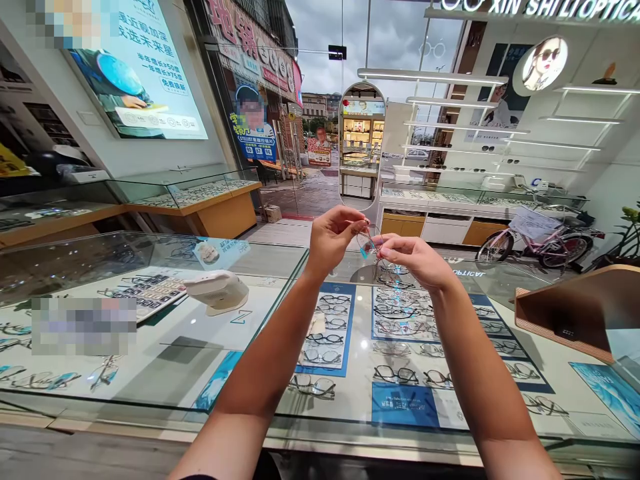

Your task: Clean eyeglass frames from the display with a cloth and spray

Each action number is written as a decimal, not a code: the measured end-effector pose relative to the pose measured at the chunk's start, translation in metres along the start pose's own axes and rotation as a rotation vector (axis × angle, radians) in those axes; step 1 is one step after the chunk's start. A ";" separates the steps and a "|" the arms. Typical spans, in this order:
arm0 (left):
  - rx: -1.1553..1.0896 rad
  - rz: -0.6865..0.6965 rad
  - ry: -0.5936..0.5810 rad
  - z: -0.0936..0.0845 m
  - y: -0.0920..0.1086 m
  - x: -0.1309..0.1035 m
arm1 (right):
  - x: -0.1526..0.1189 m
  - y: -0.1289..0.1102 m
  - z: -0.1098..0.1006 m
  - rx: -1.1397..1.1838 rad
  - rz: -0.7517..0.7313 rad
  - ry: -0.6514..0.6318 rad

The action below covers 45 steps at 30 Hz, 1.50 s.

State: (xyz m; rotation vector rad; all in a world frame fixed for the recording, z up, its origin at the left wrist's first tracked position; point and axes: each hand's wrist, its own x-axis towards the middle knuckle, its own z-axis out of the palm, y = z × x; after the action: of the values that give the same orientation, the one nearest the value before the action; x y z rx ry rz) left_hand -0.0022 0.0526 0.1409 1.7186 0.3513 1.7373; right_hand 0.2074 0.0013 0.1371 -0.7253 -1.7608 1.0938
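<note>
Pinching with left hand (334, 239) one side of thin-rimmed, reddish eyeglasses (370, 245), with right hand (417, 259) the other, aloft above a glass-topped display counter (350, 408); seemingly mid-handling, calling for light, even fingers. On or under the glass, from left: white curved device (220, 292), dark-rimmed spectacles (385, 374). Beyond: lit blue poster (175, 80), tall oval mirror (363, 143), pink bicycle (543, 247).

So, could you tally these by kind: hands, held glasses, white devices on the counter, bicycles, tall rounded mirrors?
Hands: 2 (left hand, right hand)
Held glasses: 1
White device: 1
Pink bicycle: 1
Tall rounded mirror: 1
Total: 6
</note>
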 end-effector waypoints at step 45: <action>0.129 -0.386 -0.024 0.024 -0.032 -0.019 | -0.006 -0.007 0.015 -0.656 -0.151 0.512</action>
State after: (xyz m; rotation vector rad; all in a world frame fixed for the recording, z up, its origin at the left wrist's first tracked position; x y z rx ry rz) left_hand 0.0280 0.0587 0.1093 1.6288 0.7457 1.4368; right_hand 0.1958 -0.0122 0.1384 -1.1235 -1.6716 0.1683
